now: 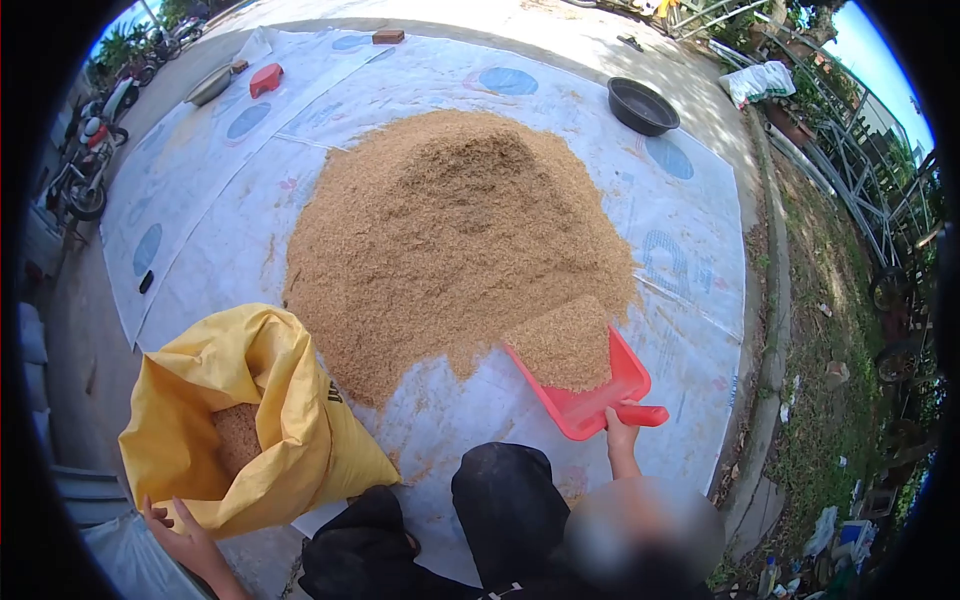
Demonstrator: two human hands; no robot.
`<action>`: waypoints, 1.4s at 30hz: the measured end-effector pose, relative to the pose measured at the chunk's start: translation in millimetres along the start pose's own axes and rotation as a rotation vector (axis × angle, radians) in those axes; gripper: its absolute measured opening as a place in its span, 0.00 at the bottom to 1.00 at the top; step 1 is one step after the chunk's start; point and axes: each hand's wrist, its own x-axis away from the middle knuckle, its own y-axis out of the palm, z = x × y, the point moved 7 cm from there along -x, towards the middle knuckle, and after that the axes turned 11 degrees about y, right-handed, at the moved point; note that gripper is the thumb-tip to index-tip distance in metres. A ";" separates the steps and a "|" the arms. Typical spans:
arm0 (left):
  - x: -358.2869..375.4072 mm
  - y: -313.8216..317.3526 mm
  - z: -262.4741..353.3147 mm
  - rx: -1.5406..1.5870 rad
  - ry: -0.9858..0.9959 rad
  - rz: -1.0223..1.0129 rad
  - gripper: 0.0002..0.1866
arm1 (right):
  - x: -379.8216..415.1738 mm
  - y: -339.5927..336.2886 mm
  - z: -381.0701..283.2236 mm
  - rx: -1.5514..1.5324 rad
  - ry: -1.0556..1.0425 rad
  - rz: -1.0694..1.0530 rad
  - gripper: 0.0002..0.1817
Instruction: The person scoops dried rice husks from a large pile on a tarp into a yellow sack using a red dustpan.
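A large heap of brown husk-like grain (pixel 460 230) lies on a pale sheet (pixel 400 85). At its lower right edge is a red dustpan-like scoop (pixel 628 372) loaded with grain, its handle gripped by my right hand (pixel 622 440). The yellow sack (pixel 290 440) stands open at the lower left with some grain inside. My left hand (pixel 185 535) is at the sack's near rim, fingers apart, the thumb side against the outside of the fabric. A blurred round patch covers part of the view beside my right forearm.
A dark basin (pixel 643 106) sits at the sheet's right back. Farther left are a red stool (pixel 266 80), a brick (pixel 388 37) and a shallow basin (pixel 209 86). Motorbikes (pixel 86 180) stand at the left; metal frames and grass line the right.
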 end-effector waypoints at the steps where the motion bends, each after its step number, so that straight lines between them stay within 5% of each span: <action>1: 1.2 -1.4 -5.2 -0.052 -0.020 0.014 0.31 | 6.6 7.3 -21.6 -0.064 0.030 -0.035 0.18; 8: 16.3 8.0 -49.6 -0.220 -0.381 -0.166 0.44 | 5.8 86.8 -135.5 -0.234 -0.029 -0.401 0.18; 15: 13.3 -9.6 -67.0 -0.191 -0.423 -0.105 0.45 | 39.3 205.0 -239.0 -0.378 -0.074 -0.711 0.17; 18: 26.7 7.1 -82.7 0.192 -0.665 -0.171 0.43 | 68.3 251.1 -276.1 -0.346 -0.095 -0.846 0.17; 20: 24.1 18.9 -81.3 0.510 -0.507 -0.127 0.37 | 95.6 282.6 -302.0 -0.183 -0.183 -0.924 0.16; 24: 24.1 27.8 -89.2 0.651 -0.549 -0.083 0.28 | 174.8 338.4 -349.8 0.048 -0.332 -1.081 0.17; 27: 22.0 32.4 -86.4 0.874 -0.670 -0.022 0.15 | 229.6 377.2 -364.1 0.141 -0.415 -1.213 0.16; 31: 8.5 17.2 -67.5 1.097 -0.666 0.010 0.18 | 290.0 409.3 -362.2 0.231 -0.514 -1.318 0.16; 33: 11.8 19.5 -70.8 1.132 -0.668 0.013 0.19 | 316.2 414.0 -363.3 0.309 -0.753 -1.304 0.16; 42: 12.3 18.6 -61.2 1.254 -0.693 -0.033 0.22 | 355.6 414.0 -353.9 0.588 -0.725 -1.450 0.16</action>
